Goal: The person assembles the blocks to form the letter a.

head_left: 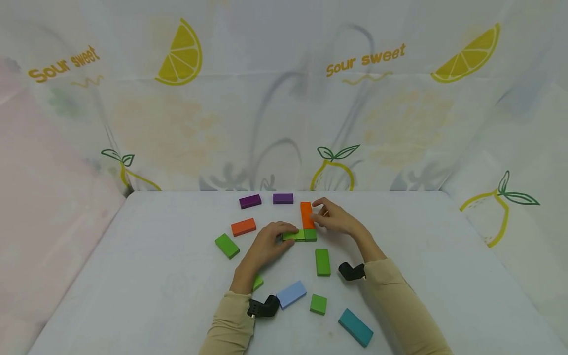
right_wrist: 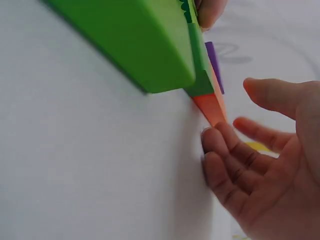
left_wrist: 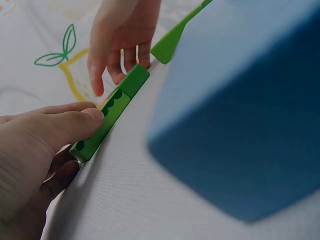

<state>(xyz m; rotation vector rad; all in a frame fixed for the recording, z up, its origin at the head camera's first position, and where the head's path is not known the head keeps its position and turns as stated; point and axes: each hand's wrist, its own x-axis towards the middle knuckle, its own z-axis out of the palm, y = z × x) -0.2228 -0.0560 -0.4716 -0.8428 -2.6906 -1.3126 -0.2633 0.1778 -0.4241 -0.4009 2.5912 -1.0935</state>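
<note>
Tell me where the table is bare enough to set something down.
Bare: the left stretch of the white table, left of the leftmost green block, and the right stretch beyond the right sleeve. Crowded: the middle, where the left hand grips a light green block, the right hand is at the orange block, with loose blocks nearby.

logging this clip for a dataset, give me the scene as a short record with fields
left hand: pinches the light green block
right hand: beside the orange block; contact unclear
arrangement: light green block, green corner block and orange block form an L
loose blocks: two purple blocks, red-orange block, four green blocks (one partly hidden), light blue block, teal block
surface: white table
backdrop: cloth printed with lemons and "Sour sweet"
</note>
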